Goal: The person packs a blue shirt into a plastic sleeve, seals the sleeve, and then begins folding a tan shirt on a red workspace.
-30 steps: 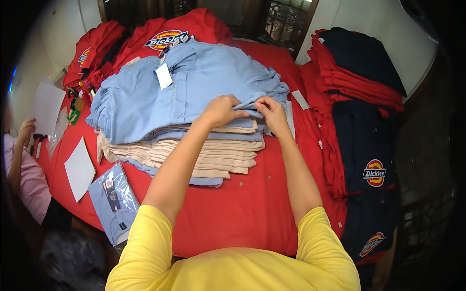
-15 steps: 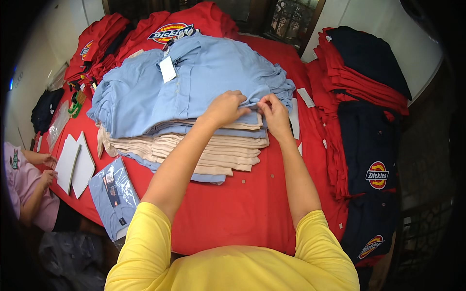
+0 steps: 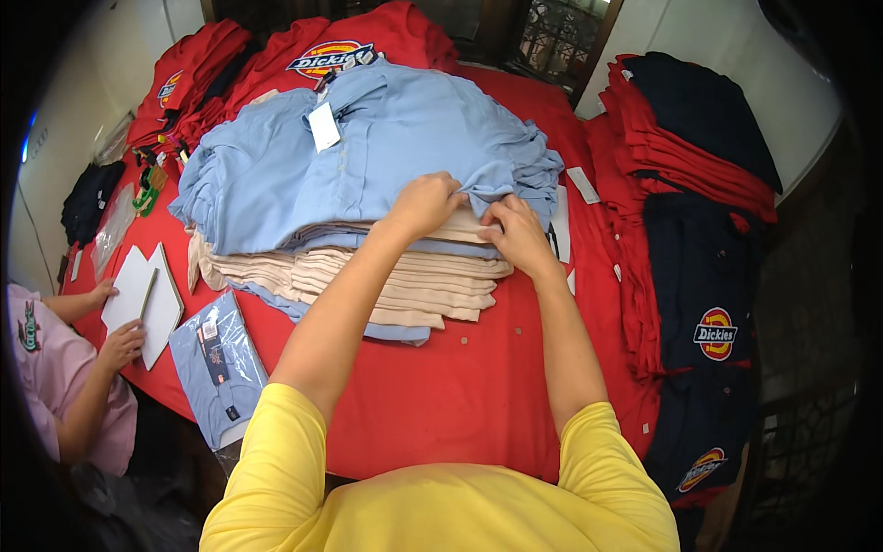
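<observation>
Nearest the camera, yellow sleeves (image 3: 276, 460) are seen at the lower edge, with both bare forearms stretched out over the red cloth (image 3: 460, 396) that covers the table. At lower left a bagged blue shirt (image 3: 216, 363) is laid flat on that cloth. Just beyond it, white cards (image 3: 147, 299) are touched by a co-worker's hands (image 3: 120, 342), a pink sleeve (image 3: 51, 377) being seen at the left edge.

Farther out, the shirt pile (image 3: 368, 276) is reached. Its lower layers are beige (image 3: 405, 285), and light blue shirts are stacked on top. The left hand (image 3: 425, 204) is closed on the front hem of the blue shirt (image 3: 395, 138), fabric pinched and lifted slightly off the beige below. The right hand (image 3: 517, 235) is pressed just beside it, fingers curled into the same blue edge; the two hands are nearly touching. A white tag (image 3: 324, 126) is seen on top of the blue shirt, well behind the hands.

To the right, navy shirts (image 3: 704, 276) and red shirts (image 3: 690, 156) are stacked. At the far edge, more red shirts (image 3: 349, 46) are spread out.
</observation>
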Motion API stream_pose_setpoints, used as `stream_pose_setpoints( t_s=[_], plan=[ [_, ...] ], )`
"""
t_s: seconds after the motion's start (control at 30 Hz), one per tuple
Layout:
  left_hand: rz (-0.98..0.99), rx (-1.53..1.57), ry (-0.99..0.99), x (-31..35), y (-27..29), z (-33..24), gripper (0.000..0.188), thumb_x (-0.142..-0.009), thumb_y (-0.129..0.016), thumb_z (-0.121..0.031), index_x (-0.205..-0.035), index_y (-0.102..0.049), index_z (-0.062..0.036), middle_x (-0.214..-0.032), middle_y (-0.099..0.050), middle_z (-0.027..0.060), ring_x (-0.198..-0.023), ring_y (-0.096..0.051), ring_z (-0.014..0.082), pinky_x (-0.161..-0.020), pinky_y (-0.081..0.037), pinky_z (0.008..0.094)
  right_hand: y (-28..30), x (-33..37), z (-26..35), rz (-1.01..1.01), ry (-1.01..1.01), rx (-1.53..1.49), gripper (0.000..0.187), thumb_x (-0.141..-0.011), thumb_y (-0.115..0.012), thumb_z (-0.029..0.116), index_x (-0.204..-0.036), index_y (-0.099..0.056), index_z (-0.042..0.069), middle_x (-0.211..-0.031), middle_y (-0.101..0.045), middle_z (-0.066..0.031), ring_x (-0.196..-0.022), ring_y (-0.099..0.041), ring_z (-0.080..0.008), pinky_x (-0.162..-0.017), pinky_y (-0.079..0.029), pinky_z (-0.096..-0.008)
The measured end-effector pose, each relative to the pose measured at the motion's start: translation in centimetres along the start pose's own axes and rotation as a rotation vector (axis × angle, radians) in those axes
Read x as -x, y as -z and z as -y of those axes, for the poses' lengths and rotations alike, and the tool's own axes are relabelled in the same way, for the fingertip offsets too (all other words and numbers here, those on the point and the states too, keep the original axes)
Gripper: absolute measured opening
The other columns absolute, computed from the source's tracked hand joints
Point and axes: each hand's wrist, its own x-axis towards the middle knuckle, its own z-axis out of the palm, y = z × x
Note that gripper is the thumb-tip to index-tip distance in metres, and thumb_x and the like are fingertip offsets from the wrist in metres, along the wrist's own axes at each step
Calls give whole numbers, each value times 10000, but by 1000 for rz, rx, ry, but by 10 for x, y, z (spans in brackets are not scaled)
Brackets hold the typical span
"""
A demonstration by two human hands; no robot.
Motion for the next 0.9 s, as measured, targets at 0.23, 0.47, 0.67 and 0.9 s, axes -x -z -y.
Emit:
stream_pose_setpoints(
  t_s=[0.23,0.47,0.67,0.9],
  plan=[
    [-44,13,-38,4,-3,12,284,-873,-606,-278,-931,-688,-12,-1021,-651,195,-950,-618,386,-821,-493,457,5,-4,21,105,-393,-315,196,-793,-715,154,-899,-611,25,-920,-614,-138,-834,-590,-292,-741,-463,-375],
    [-134,28,-279,11,-4,3,296,-878,-590,-280,-903,-671,4,-983,-646,232,-882,-631,415,-784,-500,473,-4,3,4,-102,-149,-149,203,-799,-729,172,-892,-597,49,-789,-571,-122,-745,-582,-319,-683,-456,-384],
    [-146,-25,98,8,7,9,240,-905,-588,-223,-938,-670,0,-993,-644,194,-921,-622,398,-819,-494,470,-5,2,32,34,-211,-152,120,-838,-684,133,-880,-611,47,-816,-569,-124,-768,-586,-321,-687,-458,-391],
    [-68,-48,-99,13,2,-4,244,-917,-576,-231,-929,-668,-5,-971,-646,203,-913,-622,404,-806,-497,474,-12,4,11,-125,-179,-184,178,-810,-711,137,-907,-601,36,-839,-578,-113,-767,-594,-321,-703,-476,-392]
  ],
)
